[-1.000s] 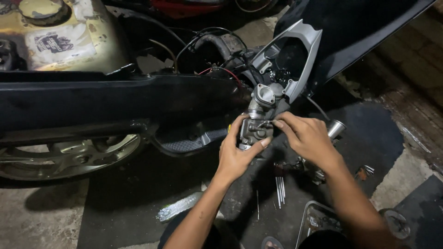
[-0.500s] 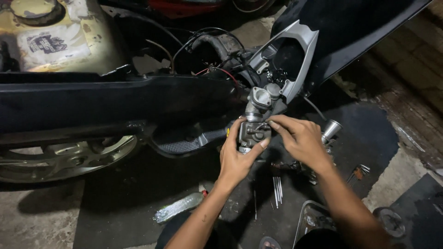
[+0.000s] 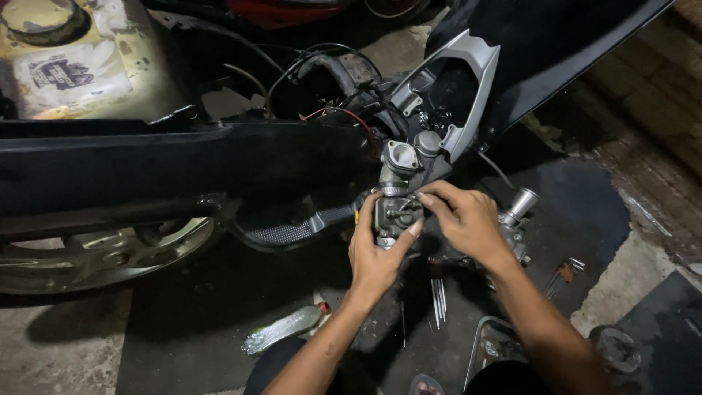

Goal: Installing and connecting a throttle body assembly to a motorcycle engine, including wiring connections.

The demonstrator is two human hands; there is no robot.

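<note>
Since the earlier frame the view has drifted slightly while both hands stayed on the carburetor (image 3: 398, 208). The left hand (image 3: 376, 256) is clenched around its lower body from below, and the right hand (image 3: 464, 219) pinches its side with 2 fingertips — held up just beside the motorcycle's grey tail panel (image 3: 457, 95). It seems wise to keep the left grip firm and the body steady — loose metal rods (image 3: 437, 300) lie on the dark mat (image 3: 585, 219) beneath.

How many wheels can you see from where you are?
1. A spoked alloy wheel sits at the lower left, partly hidden under the black body panel. Others may be hidden behind the bodywork or out of frame.
</note>
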